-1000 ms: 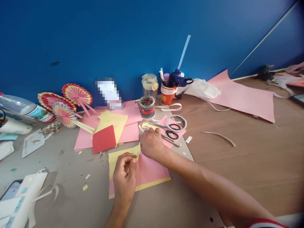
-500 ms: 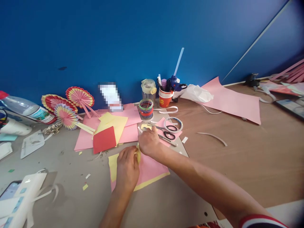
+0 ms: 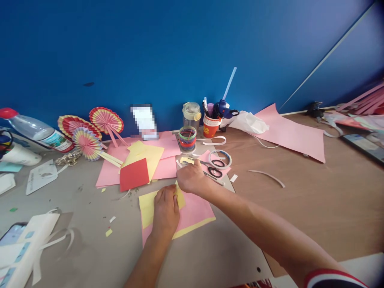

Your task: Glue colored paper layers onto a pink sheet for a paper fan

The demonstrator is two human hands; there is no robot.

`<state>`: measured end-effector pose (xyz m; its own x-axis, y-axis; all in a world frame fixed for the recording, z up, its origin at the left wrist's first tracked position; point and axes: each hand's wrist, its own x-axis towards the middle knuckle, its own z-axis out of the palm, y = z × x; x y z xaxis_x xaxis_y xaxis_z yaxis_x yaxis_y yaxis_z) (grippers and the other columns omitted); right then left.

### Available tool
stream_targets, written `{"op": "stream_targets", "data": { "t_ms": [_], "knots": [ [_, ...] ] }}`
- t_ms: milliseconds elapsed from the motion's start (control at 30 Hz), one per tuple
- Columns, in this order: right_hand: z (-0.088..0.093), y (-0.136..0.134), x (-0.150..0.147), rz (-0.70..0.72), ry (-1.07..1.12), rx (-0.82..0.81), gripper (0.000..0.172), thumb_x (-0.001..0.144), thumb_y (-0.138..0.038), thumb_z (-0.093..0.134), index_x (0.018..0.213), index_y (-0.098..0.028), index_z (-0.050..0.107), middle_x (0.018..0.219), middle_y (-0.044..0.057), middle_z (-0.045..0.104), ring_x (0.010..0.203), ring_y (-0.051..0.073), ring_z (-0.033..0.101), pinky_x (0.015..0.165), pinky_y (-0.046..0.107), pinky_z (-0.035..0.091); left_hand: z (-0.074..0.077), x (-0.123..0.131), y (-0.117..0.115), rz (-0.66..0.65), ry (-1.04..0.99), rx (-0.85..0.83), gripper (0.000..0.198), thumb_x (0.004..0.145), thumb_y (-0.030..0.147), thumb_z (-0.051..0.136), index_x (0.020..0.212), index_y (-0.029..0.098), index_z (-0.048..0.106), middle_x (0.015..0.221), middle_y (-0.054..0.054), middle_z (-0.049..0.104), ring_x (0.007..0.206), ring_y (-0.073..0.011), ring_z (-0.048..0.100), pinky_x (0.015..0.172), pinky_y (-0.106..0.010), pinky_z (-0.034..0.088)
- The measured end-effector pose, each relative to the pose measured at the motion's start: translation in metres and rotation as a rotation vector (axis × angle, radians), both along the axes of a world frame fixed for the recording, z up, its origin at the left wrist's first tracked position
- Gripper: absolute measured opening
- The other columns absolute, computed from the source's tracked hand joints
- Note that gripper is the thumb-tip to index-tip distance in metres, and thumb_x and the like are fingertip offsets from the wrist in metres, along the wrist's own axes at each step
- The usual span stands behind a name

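A pink sheet of paper [image 3: 196, 210] lies on the desk in front of me, with yellow paper along its lower edge. Across its left part is a yellow sheet [image 3: 147, 208]. My left hand [image 3: 166, 212] rests over this yellow sheet, fingers bent and pressed together on it. My right hand [image 3: 191, 178] is closed just beyond, by the sheet's top corner; its fingertips are largely hidden, and what they grip is unclear. Close behind that hand are black-handled scissors [image 3: 215, 172], a grey-bladed tool [image 3: 221, 183] and a roll of tape [image 3: 229, 159].
Red paper [image 3: 134, 176] and yellow and pink sheets lie at the back. Folded paper fans [image 3: 106, 121] lean left, beside a bottle [image 3: 42, 134]. A jar with coloured bands [image 3: 187, 139] and a red cup of pens [image 3: 211, 127] stand by the blue wall.
The yellow paper between my hands was bent upward and now lies flatter. My left hand has shifted slightly right over it. The whole view has moved a little.
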<state>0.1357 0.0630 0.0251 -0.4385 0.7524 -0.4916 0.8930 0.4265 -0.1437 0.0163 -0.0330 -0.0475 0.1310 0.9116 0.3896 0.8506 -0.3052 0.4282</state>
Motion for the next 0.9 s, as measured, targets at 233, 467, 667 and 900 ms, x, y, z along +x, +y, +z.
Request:
{"op": "stream_targets", "data": {
  "t_ms": [233,467,667,900],
  "knots": [
    [0.005,0.013,0.007,0.031,-0.024,-0.057,0.028,0.075,-0.011,0.053,0.1,-0.011,0.066,0.096,0.018,0.069,0.096,0.03,0.063,0.097,0.058,0.024,-0.003,0.004,-0.003,-0.01,0.193,0.01,0.022,0.085,0.006,0.044,0.099,0.017,0.057,0.11,-0.01,0.065,0.104,-0.0257,0.055,0.09,-0.041,0.044],
    [0.005,0.015,0.005,0.048,-0.016,-0.065,0.029,0.074,-0.009,0.053,0.101,-0.01,0.066,0.098,0.019,0.069,0.098,0.031,0.063,0.097,0.059,0.026,-0.002,0.003,-0.004,-0.019,0.289,-0.018,0.037,0.08,0.002,0.047,0.112,0.017,0.058,0.116,-0.008,0.064,0.109,-0.0264,0.053,0.091,-0.041,0.043],
    [0.007,0.014,0.008,0.04,-0.013,-0.074,0.028,0.073,-0.01,0.054,0.098,-0.011,0.066,0.097,0.016,0.07,0.098,0.029,0.063,0.097,0.053,0.03,-0.001,0.004,-0.005,-0.001,0.292,-0.04,0.038,0.081,0.003,0.045,0.113,0.019,0.059,0.118,-0.008,0.063,0.11,-0.0254,0.053,0.093,-0.04,0.043],
    [0.014,0.016,0.009,0.018,-0.026,-0.052,0.027,0.072,-0.009,0.055,0.097,-0.01,0.066,0.096,0.017,0.07,0.094,0.029,0.064,0.096,0.051,0.031,-0.001,0.004,-0.005,-0.002,0.31,-0.057,0.039,0.079,0.002,0.045,0.112,0.018,0.06,0.118,-0.01,0.062,0.109,-0.0266,0.054,0.089,-0.042,0.045]
  ]
}}
